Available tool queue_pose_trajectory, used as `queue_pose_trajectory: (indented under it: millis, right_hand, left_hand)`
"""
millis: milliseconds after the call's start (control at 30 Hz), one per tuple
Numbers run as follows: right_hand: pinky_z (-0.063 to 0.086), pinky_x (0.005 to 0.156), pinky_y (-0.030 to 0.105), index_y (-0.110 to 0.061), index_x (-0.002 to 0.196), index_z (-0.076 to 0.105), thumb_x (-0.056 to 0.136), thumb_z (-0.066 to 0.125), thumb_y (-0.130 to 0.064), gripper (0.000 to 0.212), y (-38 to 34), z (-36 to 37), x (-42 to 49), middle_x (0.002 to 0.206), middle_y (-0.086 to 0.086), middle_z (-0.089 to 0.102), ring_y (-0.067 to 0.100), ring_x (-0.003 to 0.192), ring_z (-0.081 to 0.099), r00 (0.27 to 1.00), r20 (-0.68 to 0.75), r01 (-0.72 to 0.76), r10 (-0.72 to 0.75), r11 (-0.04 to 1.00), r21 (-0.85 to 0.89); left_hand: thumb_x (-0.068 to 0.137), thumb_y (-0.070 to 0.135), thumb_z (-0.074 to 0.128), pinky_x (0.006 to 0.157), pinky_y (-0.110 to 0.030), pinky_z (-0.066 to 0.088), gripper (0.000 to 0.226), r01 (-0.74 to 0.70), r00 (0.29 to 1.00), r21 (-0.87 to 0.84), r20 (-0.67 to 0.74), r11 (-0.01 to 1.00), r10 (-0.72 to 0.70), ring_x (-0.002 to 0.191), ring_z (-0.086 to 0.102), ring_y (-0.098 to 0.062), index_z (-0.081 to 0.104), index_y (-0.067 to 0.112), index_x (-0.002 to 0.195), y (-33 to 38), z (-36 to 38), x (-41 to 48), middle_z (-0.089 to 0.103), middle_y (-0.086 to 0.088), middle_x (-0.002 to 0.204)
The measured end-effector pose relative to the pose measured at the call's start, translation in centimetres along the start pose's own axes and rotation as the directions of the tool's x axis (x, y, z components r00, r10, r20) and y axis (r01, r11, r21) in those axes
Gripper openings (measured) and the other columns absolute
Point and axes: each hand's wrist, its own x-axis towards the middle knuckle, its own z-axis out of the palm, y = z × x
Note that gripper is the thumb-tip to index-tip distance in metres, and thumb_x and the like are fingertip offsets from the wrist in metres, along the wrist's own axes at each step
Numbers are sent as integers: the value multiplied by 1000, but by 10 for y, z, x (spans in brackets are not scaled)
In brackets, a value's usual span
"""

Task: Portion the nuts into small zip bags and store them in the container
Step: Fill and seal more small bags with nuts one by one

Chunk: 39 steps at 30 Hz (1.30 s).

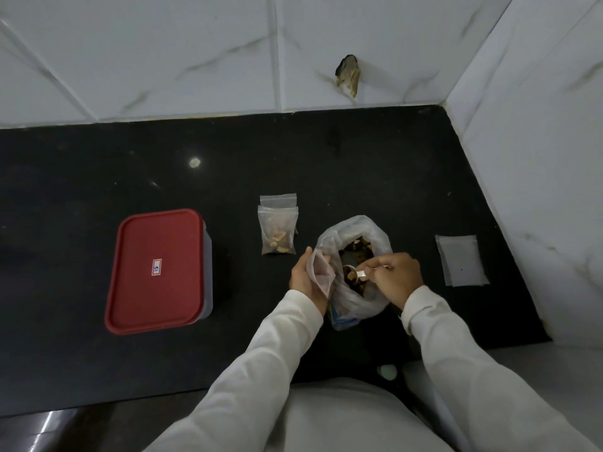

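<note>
A large clear plastic bag of nuts (354, 236) stands open on the black counter (98, 177). My left hand (305, 278) holds a small empty zip bag (321, 272) open beside it. My right hand (396, 277) grips a small spoon (354, 274) loaded with nuts, inside the big bag's mouth. Two filled zip bags (277, 231) lie overlapping behind and to the left. A stack of empty zip bags (461, 264) lies to the right. The container (158, 270) with its red lid shut sits at the left.
White marble-pattern tiled walls close off the counter at the back and on the right. A broken hole (348, 75) shows in the back wall. The counter's front edge runs just before my body.
</note>
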Motion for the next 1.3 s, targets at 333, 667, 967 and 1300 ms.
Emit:
queue_pose_trajectory:
  millis: [333,667,967,1300]
  right_hand:
    - [38,66,31,-18,87,78,92,59,-9,21,4,-16,1,77,19,62,18,61,43,983,96,-179,159,948,261]
    - [34,59,25,2,105,69,94,49,2,22,1,-35,-29,72,7,67,11,58,43,986,135,-163,98,738,655]
    - [35,58,23,-2,95,73,90,55,2,19,-46,-18,-78,81,15,69,8,56,45,997,80,-57,-6,654,754]
    - [38,58,26,-14,85,78,90,58,0,24,-52,-6,-81,82,13,73,14,60,44,998,-35,59,-47,758,649]
  left_hand:
    - [99,37,50,116,-30,18,54,32,999,-18,-3,999,-32,145,27,-21,43,13,147,5,-2,-3,52,-3,144]
    - [93,30,60,82,-38,53,38,-17,997,-19,-71,1000,16,102,65,-25,63,11,126,11,-6,-13,69,-11,107]
    - [94,35,60,69,-36,52,24,-4,991,76,-129,997,14,90,65,-26,68,15,104,11,-3,-18,70,-11,99]
    - [92,35,63,51,-29,56,36,19,995,18,-102,1000,-17,86,68,-26,66,16,122,15,-10,-16,70,-11,110]
